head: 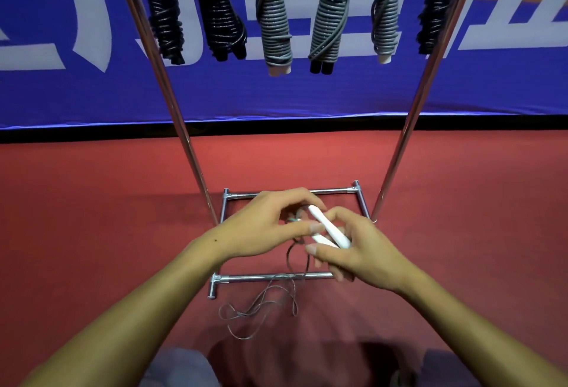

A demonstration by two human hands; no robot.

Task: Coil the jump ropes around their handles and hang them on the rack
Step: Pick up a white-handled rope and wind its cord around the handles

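Note:
Two white jump-rope handles (329, 231) lie side by side in my right hand (356, 251), which grips them near their lower ends. My left hand (267, 224) curls over the handles' upper tips, thumb against them, pinching the grey rope where it leaves them. The thin grey rope (261, 303) hangs down from the handles and lies in loose loops on the red floor. Above, several coiled jump ropes hang from the metal rack (172, 104), black ones (221, 11) at the left and far right, grey ones (273, 18) in the middle.
The rack's chrome base frame (270, 277) sits on the red floor under my hands, its two uprights slanting up left and right. A blue banner with white lettering (307, 91) closes off the back. My knees show at the bottom edge.

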